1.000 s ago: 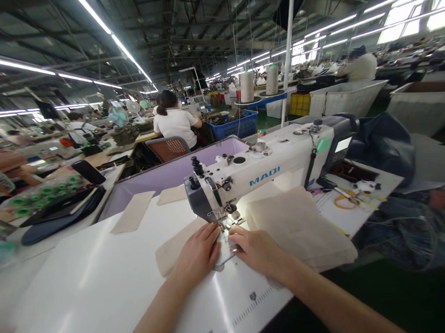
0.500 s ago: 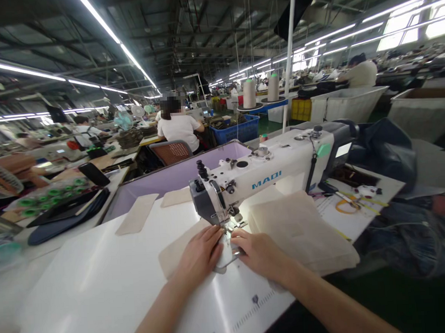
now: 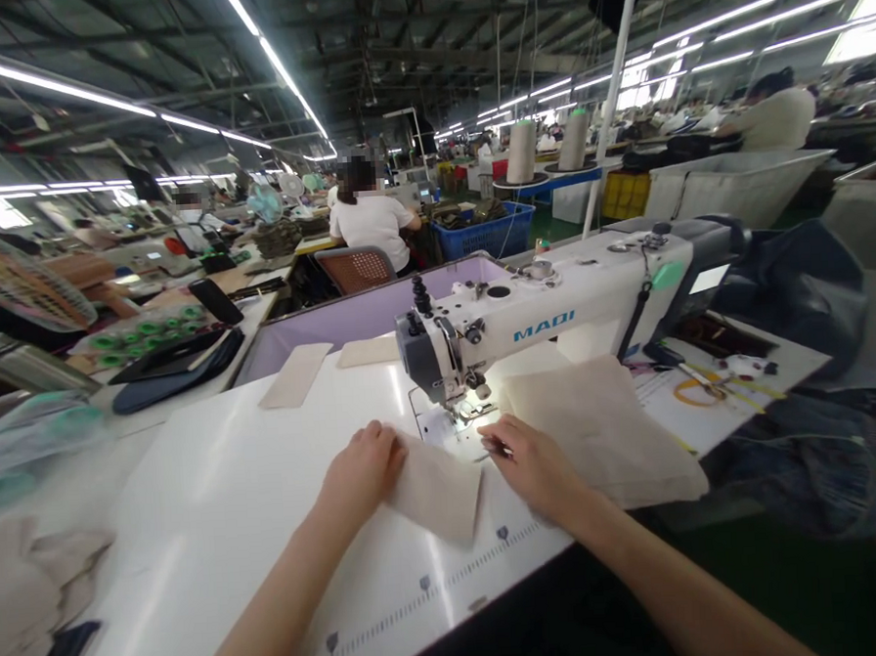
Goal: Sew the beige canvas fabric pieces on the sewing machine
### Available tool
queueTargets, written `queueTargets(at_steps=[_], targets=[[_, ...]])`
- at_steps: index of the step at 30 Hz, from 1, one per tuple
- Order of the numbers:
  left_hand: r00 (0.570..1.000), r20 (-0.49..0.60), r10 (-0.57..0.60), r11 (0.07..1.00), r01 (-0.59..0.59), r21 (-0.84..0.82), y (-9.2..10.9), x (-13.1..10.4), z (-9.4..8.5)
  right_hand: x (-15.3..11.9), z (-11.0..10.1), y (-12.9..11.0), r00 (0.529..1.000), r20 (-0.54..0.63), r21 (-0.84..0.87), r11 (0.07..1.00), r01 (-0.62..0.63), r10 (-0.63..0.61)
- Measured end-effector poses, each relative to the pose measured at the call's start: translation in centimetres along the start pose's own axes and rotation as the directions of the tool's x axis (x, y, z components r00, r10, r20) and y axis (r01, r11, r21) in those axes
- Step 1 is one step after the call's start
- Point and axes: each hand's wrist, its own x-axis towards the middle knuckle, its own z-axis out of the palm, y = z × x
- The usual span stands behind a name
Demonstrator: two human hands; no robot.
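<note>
My left hand has its fingers curled over the upper left end of a beige fabric piece, which lies slanted on the white sewing table in front of the needle. My right hand is closed, with thumb and forefinger together just right of the needle plate; a small dark thing shows at its fingers, too little of it to name. The sewing machine stands behind both hands, its lit needle area uncovered by the piece. A beige fabric stack lies to the right, beside my right hand.
Two beige pieces, one flat and one behind it, lie left of the machine head. Scissors with orange handles rest at the right. A lilac bin borders the table's back. Crumpled fabric lies far left.
The fabric piece has come away from the needle, leftward and nearer me, and has turned with my left hand. My right hand has drawn a little away from the needle. The view has shifted.
</note>
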Motion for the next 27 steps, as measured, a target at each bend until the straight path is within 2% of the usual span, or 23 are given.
queueTargets(at_steps=[2,5,7,11,13,15,18,20,22,24,26,27], targets=[[0.993,0.019,-0.114,0.993,0.113,0.039,0.5,-1.5,0.1,-0.4,-0.2,-0.3,0.997,0.003,0.107,0.992,-0.072,0.072],[0.972,0.091,-0.215,0.973,0.206,0.102,1.3,-3.2,0.2,-0.5,-0.3,-0.8,0.982,0.077,0.196,0.963,-0.183,0.171],[0.963,0.128,-0.237,0.967,0.221,0.125,1.7,-3.9,0.1,-0.3,-0.3,-1.0,0.974,0.082,0.190,0.956,-0.222,0.210],[0.956,0.151,-0.250,0.965,0.234,0.119,2.0,-4.3,-0.4,0.6,0.1,-1.0,0.974,0.017,0.151,0.963,-0.224,0.224],[0.949,0.168,-0.266,0.961,0.249,0.118,2.0,-4.3,-0.7,0.8,0.2,-1.0,0.982,0.017,0.130,0.973,-0.191,0.190],[0.944,0.181,-0.276,0.959,0.257,0.122,1.9,-4.4,-1.0,0.6,0.1,-1.1,0.995,0.054,0.086,0.992,-0.092,0.088],[0.940,0.180,-0.290,0.952,0.263,0.157,2.2,-4.5,-1.1,-0.2,-0.1,-1.3,0.971,0.213,-0.046,0.992,0.116,-0.104],[0.972,0.128,-0.198,0.969,0.174,0.178,3.0,-4.4,-0.8,-0.8,-0.2,-1.4,0.943,0.298,-0.140,0.971,0.195,-0.147],[0.999,0.030,0.041,0.987,-0.045,0.153,4.3,-4.2,0.1,-1.2,-0.2,-1.4,0.930,0.331,-0.193,0.953,0.234,-0.161],[0.948,-0.102,0.300,0.952,-0.291,0.100,5.5,-3.6,1.4,-1.4,-0.3,-1.3,0.924,0.345,-0.211,0.945,0.249,-0.167],[0.903,-0.206,0.378,0.926,-0.369,0.082,6.5,-2.7,2.6,-1.3,-0.3,-1.2,0.923,0.347,-0.218,0.944,0.249,-0.164],[0.895,-0.232,0.382,0.924,-0.375,0.076,6.7,-2.3,3.0,-1.1,-0.3,-1.1,0.926,0.341,-0.218,0.944,0.246,-0.163]])
